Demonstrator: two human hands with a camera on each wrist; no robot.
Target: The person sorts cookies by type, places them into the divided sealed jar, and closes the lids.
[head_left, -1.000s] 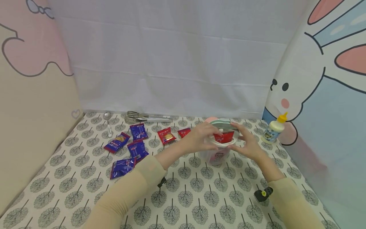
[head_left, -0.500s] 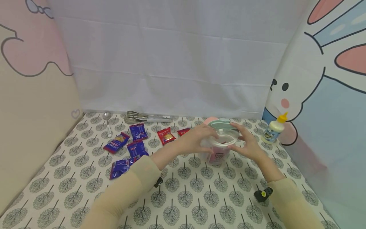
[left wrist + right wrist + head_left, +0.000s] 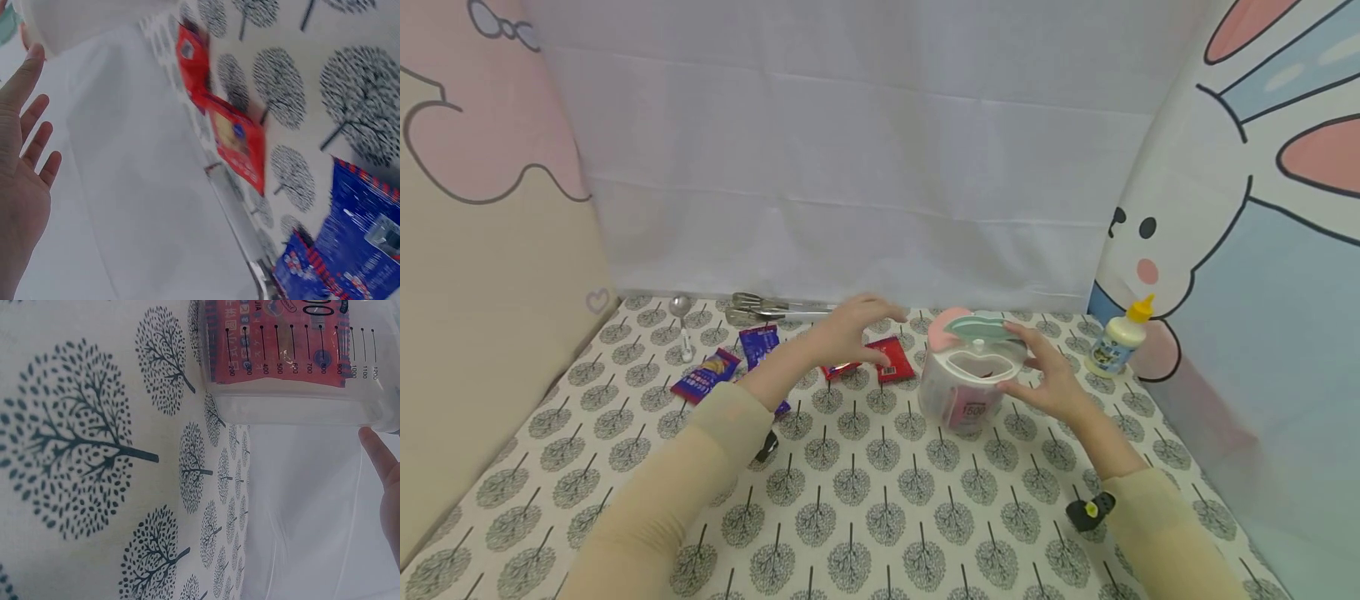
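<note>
A clear plastic storage container [image 3: 934, 400] with a white rim and raised green flap stands right of the middle in the head view. Through its wall, in the right wrist view, shows a red snack packet [image 3: 281, 356] behind printed measuring marks. My right hand [image 3: 1051, 379] holds the container's top at its right side, thumb at the front rim and fingers by the flap. My left hand [image 3: 850, 332] hovers, fingers apart and holding nothing, over two red snack packets; one red packet [image 3: 893, 363] lies just beyond the thumb, the other [image 3: 237, 137] is partly hidden in the head view.
Several blue snack packets [image 3: 706, 377] lie on the left, partly covered by the left arm. A spoon [image 3: 681, 308] and metal utensils [image 3: 775, 307] lie along the back. A yellow-capped bottle [image 3: 1116, 340] stands at the right by the wall.
My left hand has let a red snack packet go into the container's opening, then moved left to above the other red packets. My right hand has stayed at the container.
</note>
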